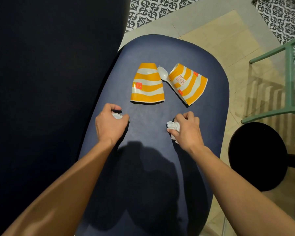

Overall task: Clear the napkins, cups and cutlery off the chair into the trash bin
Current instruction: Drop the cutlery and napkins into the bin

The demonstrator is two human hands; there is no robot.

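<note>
A crumpled white napkin (173, 125) sits in the right hand (186, 130), whose fingers curl down and clamp on it against the dark blue chair seat (146, 120). Most of the napkin is hidden under the palm, with only a wad beside the thumb and a corner below the hand showing. The left hand (109, 123) curls its fingers and thumb round a small white round piece (117, 115). So little of this piece shows that what it is cannot be told. Just beyond the left fingertips lies a striped orange-and-white cup (147, 84), and a second cup (188, 83) lies tilted beyond the right fingers. A white plastic spoon (163, 73) lies between the cups, its handle hidden behind the second cup. Further right of the right hand, a black round shape (257, 155) stands on the floor, too dark to identify.
</note>
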